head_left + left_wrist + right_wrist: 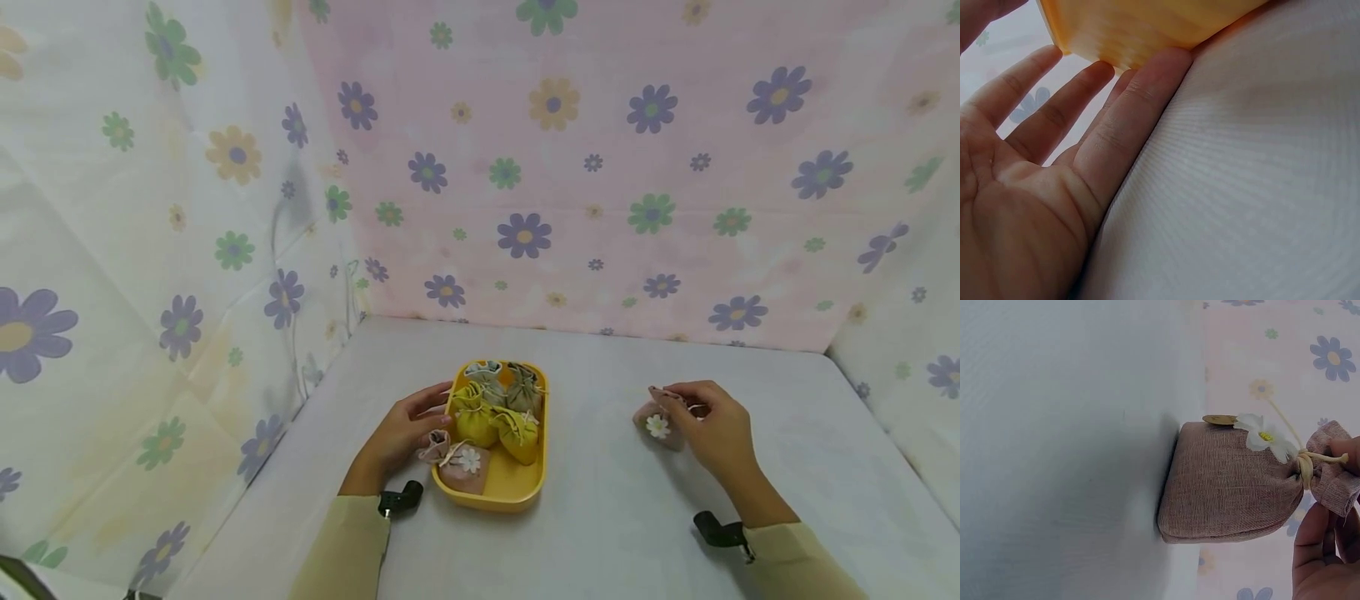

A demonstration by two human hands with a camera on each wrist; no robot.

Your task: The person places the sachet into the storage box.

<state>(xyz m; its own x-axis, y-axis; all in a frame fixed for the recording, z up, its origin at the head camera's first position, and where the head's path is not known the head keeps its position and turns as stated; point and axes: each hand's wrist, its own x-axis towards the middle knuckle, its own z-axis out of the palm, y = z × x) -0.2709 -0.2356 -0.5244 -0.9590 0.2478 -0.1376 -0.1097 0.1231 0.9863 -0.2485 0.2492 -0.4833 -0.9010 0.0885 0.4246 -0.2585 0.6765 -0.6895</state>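
Note:
By its gathered neck, my right hand [716,425] pinches a dusty-pink drawstring pouch [1229,487] with a white fabric flower and a pale cord. Its flat base is down at the white tabletop in the right wrist view. My left hand [401,433] lies along the left side of a yellow tray [491,502], fingers extended, fingertips at its wall. Inside the tray are a yellow pouch [475,427], another yellow pouch [519,442], an olive-brown pouch [523,392], a pale grey-green pouch [489,385] and a pink pouch [459,475], whose neck overhangs the left rim.
The white table [592,517] runs back to a pink flowered cloth [585,275]. White flowered cloth [142,250] stands along the left side, and more hangs at the right. The tray's front right corner shows bare yellow floor.

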